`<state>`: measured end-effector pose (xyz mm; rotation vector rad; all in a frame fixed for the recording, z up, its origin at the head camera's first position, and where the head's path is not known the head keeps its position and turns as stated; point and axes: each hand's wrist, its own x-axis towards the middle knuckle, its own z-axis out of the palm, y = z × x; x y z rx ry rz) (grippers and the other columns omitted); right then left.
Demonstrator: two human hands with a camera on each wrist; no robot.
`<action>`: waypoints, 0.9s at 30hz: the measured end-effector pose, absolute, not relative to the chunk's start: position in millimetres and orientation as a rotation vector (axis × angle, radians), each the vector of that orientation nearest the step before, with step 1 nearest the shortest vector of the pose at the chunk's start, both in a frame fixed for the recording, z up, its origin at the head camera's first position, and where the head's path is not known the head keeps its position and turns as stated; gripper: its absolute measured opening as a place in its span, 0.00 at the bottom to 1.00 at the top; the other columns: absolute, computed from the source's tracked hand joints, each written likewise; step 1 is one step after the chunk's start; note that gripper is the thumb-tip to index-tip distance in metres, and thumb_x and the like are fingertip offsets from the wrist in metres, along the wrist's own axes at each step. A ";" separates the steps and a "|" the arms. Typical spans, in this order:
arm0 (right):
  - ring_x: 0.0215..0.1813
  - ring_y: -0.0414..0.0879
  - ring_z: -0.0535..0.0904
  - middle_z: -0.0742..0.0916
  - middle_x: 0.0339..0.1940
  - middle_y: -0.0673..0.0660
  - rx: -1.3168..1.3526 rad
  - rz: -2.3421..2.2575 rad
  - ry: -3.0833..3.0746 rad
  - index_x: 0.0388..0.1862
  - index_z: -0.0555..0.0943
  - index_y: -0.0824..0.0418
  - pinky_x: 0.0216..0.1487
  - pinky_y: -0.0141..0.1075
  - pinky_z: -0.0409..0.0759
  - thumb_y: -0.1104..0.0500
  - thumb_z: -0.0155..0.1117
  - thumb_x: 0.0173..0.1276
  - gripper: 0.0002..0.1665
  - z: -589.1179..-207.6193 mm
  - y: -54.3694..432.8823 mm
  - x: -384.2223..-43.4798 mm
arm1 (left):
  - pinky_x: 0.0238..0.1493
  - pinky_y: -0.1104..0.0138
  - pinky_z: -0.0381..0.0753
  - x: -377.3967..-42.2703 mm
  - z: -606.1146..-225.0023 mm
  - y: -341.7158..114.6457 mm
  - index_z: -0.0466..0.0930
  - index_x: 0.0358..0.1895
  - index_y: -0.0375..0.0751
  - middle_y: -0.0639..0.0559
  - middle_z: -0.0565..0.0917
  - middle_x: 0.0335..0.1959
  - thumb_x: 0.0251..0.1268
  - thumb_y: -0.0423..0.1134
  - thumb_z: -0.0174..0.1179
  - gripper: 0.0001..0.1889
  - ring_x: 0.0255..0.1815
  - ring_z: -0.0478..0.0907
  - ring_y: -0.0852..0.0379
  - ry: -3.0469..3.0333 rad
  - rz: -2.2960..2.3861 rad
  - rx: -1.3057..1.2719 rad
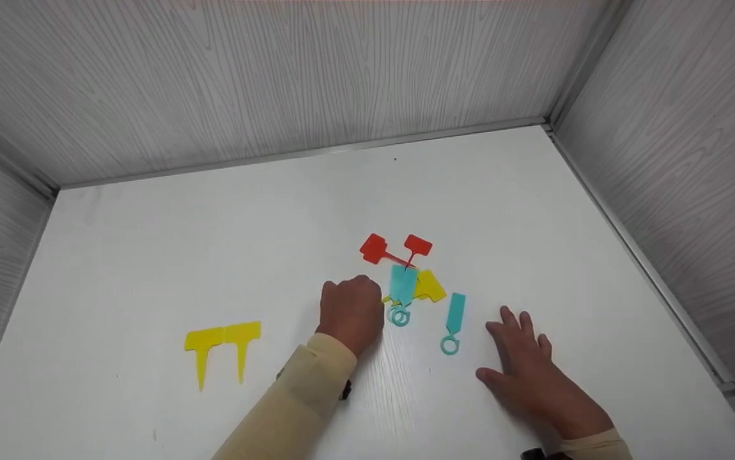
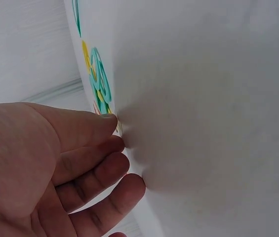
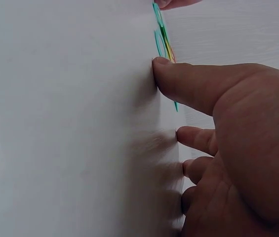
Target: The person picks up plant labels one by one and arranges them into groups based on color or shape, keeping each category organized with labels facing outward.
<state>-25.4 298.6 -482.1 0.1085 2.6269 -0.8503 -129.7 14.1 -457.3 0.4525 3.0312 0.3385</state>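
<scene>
My left hand is curled down at the left edge of a small pile of plastic tags. Between its thumb and index fingertip a thin sliver of yellow shows, the pointed stem of a yellow plant label lying under the others; most of the stem is hidden. Two teal ring tags overlap that label, their rings beside the knuckles. Red plant labels fan out at the pile's far side. My right hand rests with spread fingers on the table, its fingertips touching the surface, right of a single teal ring tag.
Two yellow T-shaped plant labels lie side by side on the left of the white table, stems toward me. Grey wood-grain panels enclose the table at the back and both sides.
</scene>
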 end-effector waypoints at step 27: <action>0.91 0.71 0.25 0.45 0.94 0.68 0.093 -0.876 2.615 0.88 0.63 0.64 0.82 0.72 0.22 0.50 0.81 0.71 0.55 -478.2 295.7 -20.5 | 0.50 0.51 0.86 -121.7 -454.2 16.8 0.93 0.54 0.39 0.45 0.93 0.42 0.61 0.47 0.85 0.23 0.42 0.90 0.45 3.058 0.236 0.479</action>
